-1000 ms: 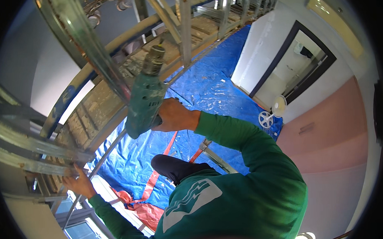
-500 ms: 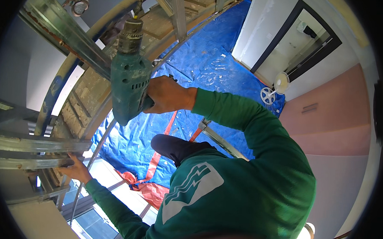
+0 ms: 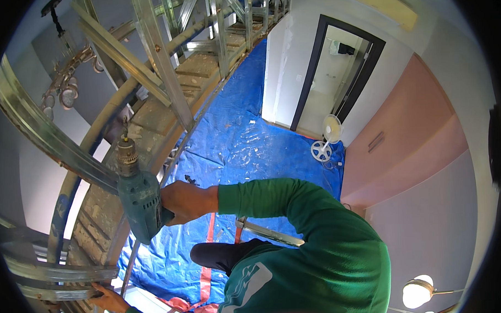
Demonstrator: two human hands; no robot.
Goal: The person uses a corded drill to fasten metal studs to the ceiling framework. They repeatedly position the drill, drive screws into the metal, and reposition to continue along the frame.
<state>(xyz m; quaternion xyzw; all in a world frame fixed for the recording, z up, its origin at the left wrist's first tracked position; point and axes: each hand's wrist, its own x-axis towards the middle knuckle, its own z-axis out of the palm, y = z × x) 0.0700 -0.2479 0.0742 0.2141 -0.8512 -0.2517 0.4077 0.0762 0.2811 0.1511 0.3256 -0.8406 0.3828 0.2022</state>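
My right hand (image 3: 186, 203) is closed round the handle of a dusty green power drill (image 3: 139, 202). The drill points up and away from me. Its bit (image 3: 125, 126) shows above the chuck (image 3: 127, 152), in front of the metal framing. Low on the left, my left hand (image 3: 109, 300) holds the end of a curved metal channel (image 3: 62, 294), its fingers partly hidden. A second channel (image 3: 67, 271) runs just above it. Behind the drill rises another long curved metal channel (image 3: 45, 133).
Upright metal studs (image 3: 162, 66) stand along a dusty wooden ledge (image 3: 95, 217), with a curved handrail (image 3: 108, 114) beyond. Blue sheeting (image 3: 234, 151) covers the floor. A white fan (image 3: 331, 130) stands near a dark-framed doorway (image 3: 308, 74). A hanging light fixture (image 3: 69, 91) is at upper left.
The view has shifted, bringing more studs and the light fixture into sight. The drill and both hands now appear lower in the picture. Both hands keep their holds.
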